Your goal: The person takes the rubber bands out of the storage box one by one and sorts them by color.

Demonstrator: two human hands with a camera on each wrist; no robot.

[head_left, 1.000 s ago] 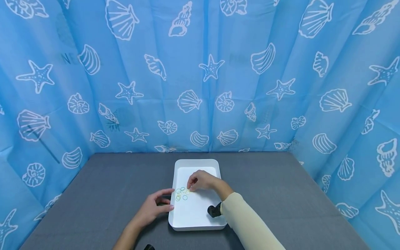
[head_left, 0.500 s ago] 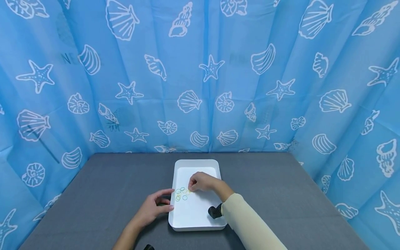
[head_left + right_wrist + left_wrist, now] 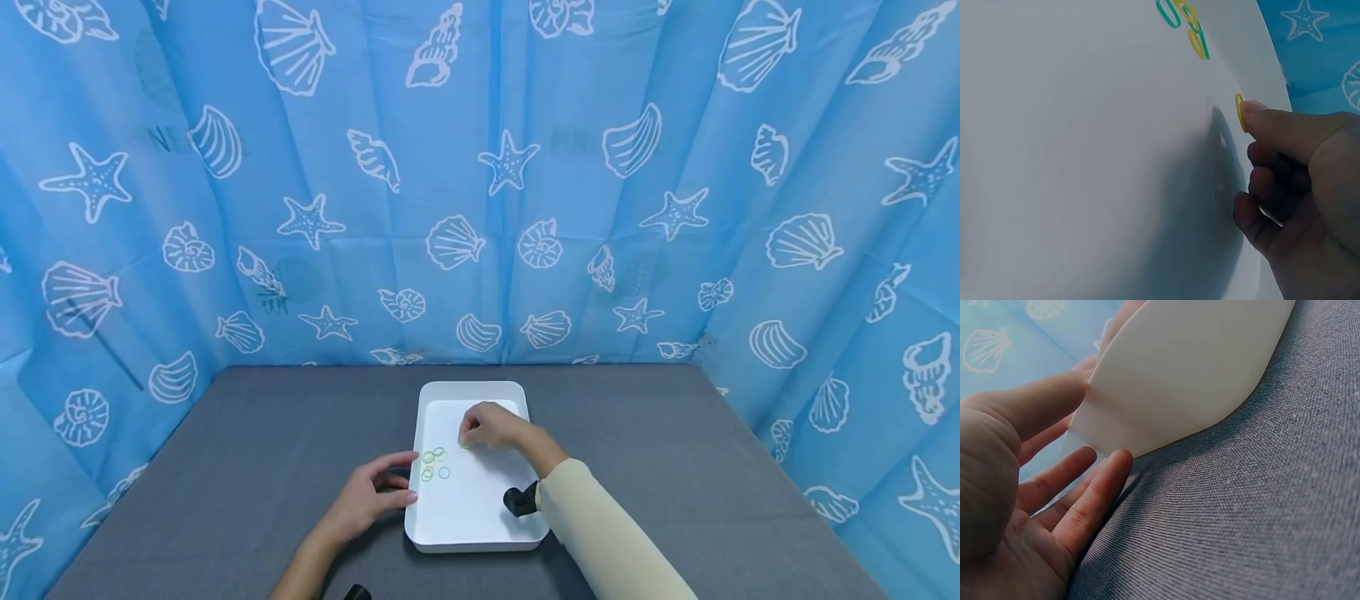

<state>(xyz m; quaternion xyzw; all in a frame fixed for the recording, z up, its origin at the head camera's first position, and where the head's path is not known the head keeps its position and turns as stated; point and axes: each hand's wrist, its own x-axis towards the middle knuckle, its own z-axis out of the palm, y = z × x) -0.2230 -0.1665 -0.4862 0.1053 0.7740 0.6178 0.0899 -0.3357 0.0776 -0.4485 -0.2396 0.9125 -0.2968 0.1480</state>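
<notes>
In the head view a white rectangular tray (image 3: 480, 521) stands on the grey cloth. My right hand (image 3: 491, 425) is over the tray and pinches a yellow rubber band (image 3: 1240, 113) between thumb and finger, held above the floor of the tray. Several thin green and yellow rubber bands (image 3: 427, 474) lie loose near the tray's left wall, some overlapping. My left hand (image 3: 369, 492) touches the outside of that wall with spread fingers. The left wrist view has its fingertips (image 3: 1121, 462) against the tray's wall and rim; some of its fingers are partly hidden.
Grey cloth (image 3: 637, 475) covers the table around the tray. A blue curtain (image 3: 480, 192) with white shells and starfish hangs behind and along both sides. A black wrist device (image 3: 521, 500) on the right arm hangs over the tray's right side.
My right hand has risen slightly and moved away to the right, taking the yellow rubber band from beside the others. The left hand stays in place at the tray's wall.
</notes>
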